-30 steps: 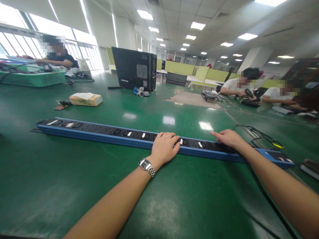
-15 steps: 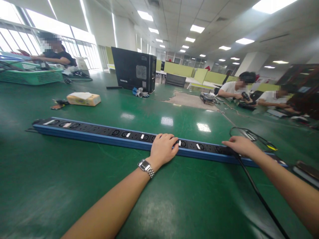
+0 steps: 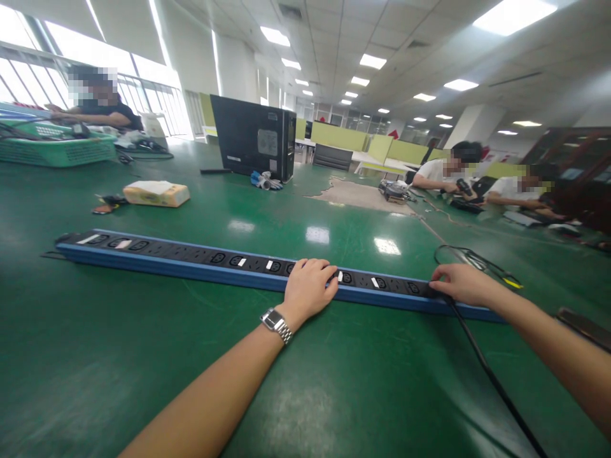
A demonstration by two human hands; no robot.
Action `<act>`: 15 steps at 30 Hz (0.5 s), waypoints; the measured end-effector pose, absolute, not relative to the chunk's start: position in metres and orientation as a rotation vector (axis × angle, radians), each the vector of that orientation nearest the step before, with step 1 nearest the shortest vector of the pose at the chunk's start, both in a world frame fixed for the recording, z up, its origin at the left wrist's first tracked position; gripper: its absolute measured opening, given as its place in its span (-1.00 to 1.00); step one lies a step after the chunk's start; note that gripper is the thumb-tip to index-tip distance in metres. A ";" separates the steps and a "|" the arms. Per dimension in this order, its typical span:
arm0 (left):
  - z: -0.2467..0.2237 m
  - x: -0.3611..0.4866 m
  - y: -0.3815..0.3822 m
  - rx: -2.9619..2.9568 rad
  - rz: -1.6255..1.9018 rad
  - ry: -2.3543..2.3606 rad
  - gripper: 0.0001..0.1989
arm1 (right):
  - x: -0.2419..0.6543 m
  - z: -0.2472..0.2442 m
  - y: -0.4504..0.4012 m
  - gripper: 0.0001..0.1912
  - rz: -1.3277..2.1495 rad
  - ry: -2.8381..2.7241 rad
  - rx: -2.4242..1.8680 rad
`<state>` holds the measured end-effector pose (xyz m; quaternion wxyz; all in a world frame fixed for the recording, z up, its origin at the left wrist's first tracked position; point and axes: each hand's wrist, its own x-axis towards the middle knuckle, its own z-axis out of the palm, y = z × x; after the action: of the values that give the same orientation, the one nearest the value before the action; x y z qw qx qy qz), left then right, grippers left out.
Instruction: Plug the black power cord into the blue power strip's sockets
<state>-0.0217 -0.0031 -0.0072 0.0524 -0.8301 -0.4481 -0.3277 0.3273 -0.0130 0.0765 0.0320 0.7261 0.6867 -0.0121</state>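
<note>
A long blue and black power strip (image 3: 191, 261) lies across the green table, with rows of sockets and small white labels on its top. My left hand (image 3: 312, 286), with a metal watch at the wrist, is wrapped over the strip's middle, gripping it. Toward the strip's right part, my right hand (image 3: 461, 284) has thumb and fingers pinched on the plug end of a black cable (image 3: 491, 375). The plug sits at the strip's top face, mostly hidden by the fingers. The cable runs down to the lower right edge.
Behind the strip are a tissue pack (image 3: 156, 193), a black computer case (image 3: 252, 137), gloves (image 3: 266, 181) and a coiled cable (image 3: 477, 261). A green basket (image 3: 71, 151) stands at the left. One person sits far left, two at the right. A dark object (image 3: 585, 327) lies far right.
The view has shifted slightly. My right hand's thumb and fingers have come closer together at the plug. My left hand stays on the strip.
</note>
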 end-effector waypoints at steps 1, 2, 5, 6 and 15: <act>-0.007 -0.021 -0.003 -2.522 -0.993 -1.368 -0.73 | 0.326 0.087 -0.015 -0.73 -0.015 2.115 2.261; -0.007 -0.021 -0.003 -2.521 -0.987 -1.373 -0.74 | 0.325 0.099 -0.017 -0.71 0.025 2.112 2.301; -0.006 -0.020 -0.003 -2.519 -0.974 -1.382 -0.75 | 0.330 0.144 -0.022 -0.59 0.159 2.089 2.373; -0.006 -0.020 -0.003 -2.519 -0.974 -1.381 -0.75 | 0.334 0.157 -0.024 -0.58 0.187 2.043 2.369; -0.007 -0.022 -0.003 -2.526 -0.983 -1.353 -0.73 | 0.430 0.125 -0.016 -0.66 -0.029 1.772 2.229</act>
<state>-0.0222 -0.0027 -0.0065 0.0559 -0.8326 -0.4458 -0.3241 0.4303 -0.0156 0.1246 0.1462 0.7744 0.6155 -0.0099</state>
